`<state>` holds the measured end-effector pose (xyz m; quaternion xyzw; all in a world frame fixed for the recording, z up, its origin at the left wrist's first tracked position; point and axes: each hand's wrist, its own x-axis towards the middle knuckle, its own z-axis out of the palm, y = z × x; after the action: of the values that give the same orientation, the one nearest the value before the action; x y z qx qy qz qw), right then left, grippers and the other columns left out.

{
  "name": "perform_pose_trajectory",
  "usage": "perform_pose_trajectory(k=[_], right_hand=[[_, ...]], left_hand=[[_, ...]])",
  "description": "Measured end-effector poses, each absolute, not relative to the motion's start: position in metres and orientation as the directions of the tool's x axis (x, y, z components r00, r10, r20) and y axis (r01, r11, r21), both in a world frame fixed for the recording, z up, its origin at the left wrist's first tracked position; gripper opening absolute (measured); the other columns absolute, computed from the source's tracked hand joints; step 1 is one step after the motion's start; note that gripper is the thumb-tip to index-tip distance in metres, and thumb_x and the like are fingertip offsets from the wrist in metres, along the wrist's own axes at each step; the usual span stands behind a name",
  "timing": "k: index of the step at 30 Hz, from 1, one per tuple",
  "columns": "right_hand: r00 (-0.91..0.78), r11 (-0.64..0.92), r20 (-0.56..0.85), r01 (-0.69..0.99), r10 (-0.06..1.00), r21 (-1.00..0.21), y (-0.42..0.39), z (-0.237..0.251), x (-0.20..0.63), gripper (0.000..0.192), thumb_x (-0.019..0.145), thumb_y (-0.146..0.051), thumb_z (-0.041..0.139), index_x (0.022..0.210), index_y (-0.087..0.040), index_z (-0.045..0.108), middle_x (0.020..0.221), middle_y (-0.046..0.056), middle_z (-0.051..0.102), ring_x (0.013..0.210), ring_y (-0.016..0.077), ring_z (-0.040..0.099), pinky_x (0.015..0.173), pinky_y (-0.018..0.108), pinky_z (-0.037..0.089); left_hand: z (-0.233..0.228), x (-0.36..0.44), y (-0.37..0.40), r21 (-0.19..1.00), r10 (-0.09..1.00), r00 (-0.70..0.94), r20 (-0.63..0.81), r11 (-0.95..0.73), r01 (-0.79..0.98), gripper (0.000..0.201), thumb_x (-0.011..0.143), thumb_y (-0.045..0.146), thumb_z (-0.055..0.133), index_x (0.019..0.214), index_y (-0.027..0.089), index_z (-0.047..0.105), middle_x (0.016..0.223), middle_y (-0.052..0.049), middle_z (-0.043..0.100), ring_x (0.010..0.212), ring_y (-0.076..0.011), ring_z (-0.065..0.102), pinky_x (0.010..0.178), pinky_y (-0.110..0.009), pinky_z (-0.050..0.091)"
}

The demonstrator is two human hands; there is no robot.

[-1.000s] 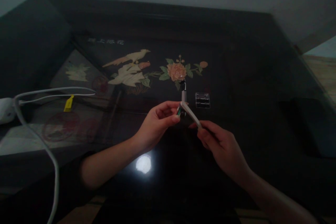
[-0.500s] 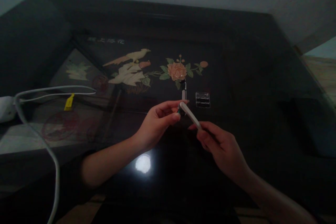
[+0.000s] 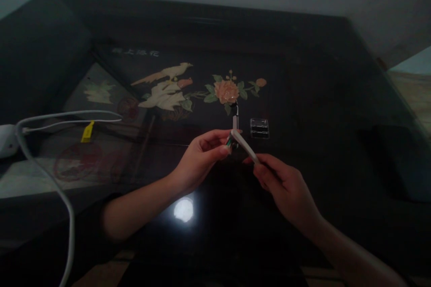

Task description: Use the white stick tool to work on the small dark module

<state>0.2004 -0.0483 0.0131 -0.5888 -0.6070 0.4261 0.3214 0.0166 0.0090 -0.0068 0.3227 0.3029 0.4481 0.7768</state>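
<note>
Dim view down onto a dark glossy bench point(image 3: 319, 98) inlaid with a bird and a peach flower. Above it, the left hand point(image 3: 202, 157) pinches a small dark object with a green edge point(image 3: 230, 143) between thumb and fingertips. The right hand point(image 3: 286, 188) is closed around the lower end of a slim white stick-shaped tool point(image 3: 245, 146), whose tip touches that object. Just beyond lies a small clear plastic case point(image 3: 259, 128). A white cable point(image 3: 67, 116) runs at far left.
</note>
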Motion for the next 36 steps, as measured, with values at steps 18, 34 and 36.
perform_pose_trajectory(k=[18, 34, 36], right_hand=[[-0.137, -0.048, -0.109, 0.389, 0.985, -0.920, -0.053, 0.014, 0.197, 0.026, 0.095, -0.034, 0.048, 0.099, -0.018, 0.068, 0.060, -0.003, 0.050, 0.049, 0.0100, 0.042, 0.045, 0.021, 0.035], [-0.115, -0.083, -0.133, 0.364, 0.984, -0.928, -0.049, 0.011, 0.201, 0.025, 0.094, -0.034, 0.050, 0.099, -0.017, 0.067, 0.063, -0.003, 0.051, 0.052, 0.0098, 0.043, 0.047, 0.021, 0.034], [-0.099, -0.099, -0.142, 0.354, 0.985, -0.930, -0.047, 0.010, 0.201, 0.025, 0.094, -0.034, 0.049, 0.100, -0.016, 0.067, 0.063, -0.003, 0.051, 0.053, 0.0097, 0.043, 0.047, 0.021, 0.035]], left_hand=[[-0.005, 0.018, 0.009, 0.770, 0.892, 0.406, -0.200, 0.399, -0.498, 0.040, 0.063, 0.035, 0.086, 0.098, 0.018, 0.076, 0.084, -0.004, 0.071, 0.069, -0.0087, 0.057, 0.065, -0.019, 0.044], [-0.005, 0.018, 0.009, 0.774, 0.896, 0.401, -0.188, 0.387, -0.500, 0.037, 0.061, 0.036, 0.087, 0.094, 0.021, 0.077, 0.080, -0.001, 0.071, 0.067, -0.0080, 0.057, 0.068, -0.020, 0.044], [-0.004, 0.019, 0.009, 0.773, 0.900, 0.388, -0.199, 0.388, -0.502, 0.036, 0.060, 0.037, 0.088, 0.090, 0.021, 0.078, 0.073, 0.000, 0.069, 0.063, -0.0076, 0.055, 0.066, -0.021, 0.043]])
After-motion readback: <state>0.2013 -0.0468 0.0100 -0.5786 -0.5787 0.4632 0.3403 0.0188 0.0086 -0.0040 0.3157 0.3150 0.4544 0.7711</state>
